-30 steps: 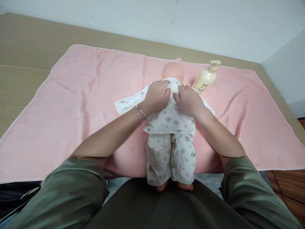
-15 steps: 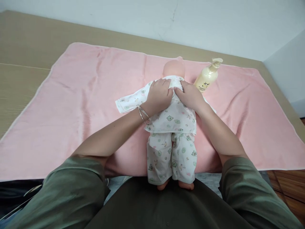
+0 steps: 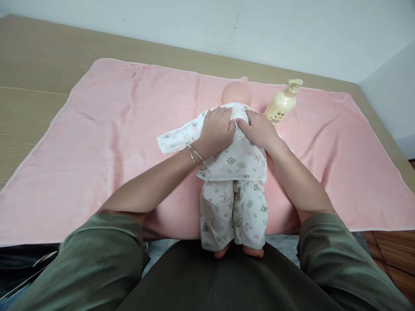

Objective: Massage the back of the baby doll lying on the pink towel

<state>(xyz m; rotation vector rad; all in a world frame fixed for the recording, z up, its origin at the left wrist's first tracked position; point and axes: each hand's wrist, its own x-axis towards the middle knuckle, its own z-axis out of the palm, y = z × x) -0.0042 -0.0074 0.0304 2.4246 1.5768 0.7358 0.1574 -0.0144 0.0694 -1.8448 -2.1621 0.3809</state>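
A baby doll in a white patterned top and trousers lies on a pink blanket, its head away from me and its feet at the near edge. The back of its head shows and its face is hidden. My left hand, with bangles at the wrist, rests open on the left side of its upper back. On the right side of the upper back my right hand lies open. The two thumbs are close together near the middle. The doll's left-hand sleeve stretches out flat beside my left wrist.
A cream pump bottle with a cow picture leans to the right just beyond my right hand. The blanket covers much of a wooden table. Behind the table rises a pale wall.
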